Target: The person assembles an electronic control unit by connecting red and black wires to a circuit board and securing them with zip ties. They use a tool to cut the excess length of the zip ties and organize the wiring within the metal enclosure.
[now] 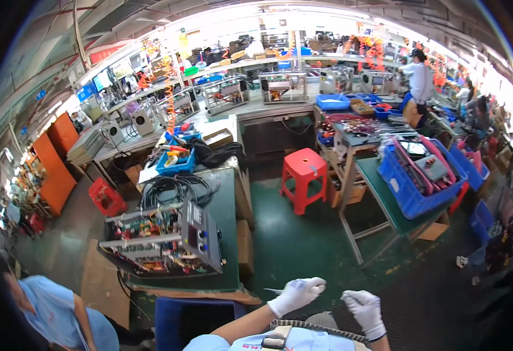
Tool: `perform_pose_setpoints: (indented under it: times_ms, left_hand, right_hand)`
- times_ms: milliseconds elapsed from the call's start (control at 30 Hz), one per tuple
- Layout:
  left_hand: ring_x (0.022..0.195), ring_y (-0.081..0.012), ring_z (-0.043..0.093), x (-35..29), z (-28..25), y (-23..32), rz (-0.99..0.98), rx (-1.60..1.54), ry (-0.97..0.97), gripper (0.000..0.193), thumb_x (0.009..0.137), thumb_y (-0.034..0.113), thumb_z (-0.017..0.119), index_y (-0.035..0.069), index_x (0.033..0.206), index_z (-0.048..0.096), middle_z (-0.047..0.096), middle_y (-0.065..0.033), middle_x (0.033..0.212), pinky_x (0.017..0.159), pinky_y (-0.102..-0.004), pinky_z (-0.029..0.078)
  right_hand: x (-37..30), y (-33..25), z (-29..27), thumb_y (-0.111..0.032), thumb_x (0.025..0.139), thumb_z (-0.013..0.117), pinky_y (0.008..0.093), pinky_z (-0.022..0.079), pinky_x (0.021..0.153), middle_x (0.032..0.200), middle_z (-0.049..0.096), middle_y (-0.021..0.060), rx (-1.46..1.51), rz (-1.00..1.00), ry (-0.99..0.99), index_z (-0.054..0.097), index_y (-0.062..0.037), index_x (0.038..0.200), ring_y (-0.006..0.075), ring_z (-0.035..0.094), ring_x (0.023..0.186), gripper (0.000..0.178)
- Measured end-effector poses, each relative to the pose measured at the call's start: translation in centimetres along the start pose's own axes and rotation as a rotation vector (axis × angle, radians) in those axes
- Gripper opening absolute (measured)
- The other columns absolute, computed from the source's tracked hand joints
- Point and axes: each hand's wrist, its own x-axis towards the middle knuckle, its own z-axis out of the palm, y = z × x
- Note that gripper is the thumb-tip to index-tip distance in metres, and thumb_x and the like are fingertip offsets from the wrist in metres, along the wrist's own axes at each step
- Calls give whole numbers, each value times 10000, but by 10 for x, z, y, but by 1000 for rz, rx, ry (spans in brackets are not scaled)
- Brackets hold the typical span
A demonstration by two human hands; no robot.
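White-gloved at frame btm ctr, gripping thin white strips (273, 290) w/ L hand (298, 295), clenching R hand (364, 310), can't tell if empty.

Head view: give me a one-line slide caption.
White-gloved left hand and right hand held apart near a green-topped bench bearing an open electronics chassis, a red plastic stool ahead.

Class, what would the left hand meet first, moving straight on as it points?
The left hand would probably meet a metal leg of the green-topped table, its line seemingly clearing the right hand; depth is unclear.
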Motion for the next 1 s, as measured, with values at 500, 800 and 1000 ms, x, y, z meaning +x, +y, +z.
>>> perform_pose_setpoints:
  times_ms: [500, 800, 1000]
  left_hand:
    - [506, -12, 459, 311, -144, -154, -663, -662, 380, 274, 982, 227, 599, -8, 1103, 677, 710, -34, 784, 460, -196, 357]
    - [431, 14, 347, 503, -295, -332, -701, -914, 541, 275, 997, 232, 566, 6, 1122, 659, 692, -31, 756, 392, -176, 239]
    - [428, 8, 374, 688, -426, -383, -562, -781, 335, 262, 994, 217, 576, -2, 1111, 664, 686, -35, 749, 398, -174, 274]
  right_hand:
    - [546, 36, 84, -305, 879, 708, 364, 526, 677, 845, 700, 109, -42, -325, -579, 746, -98, 935, 286, 677, 781, 218]
    - [798, 58, 206, -238, 897, 678, 367, 526, 716, 849, 668, 87, -140, -290, -459, 734, -137, 1032, 274, 667, 823, 177]
    - [971, 33, 214, -161, 866, 707, 376, 529, 702, 846, 686, 119, -224, -296, -212, 735, -91, 965, 276, 664, 787, 124]
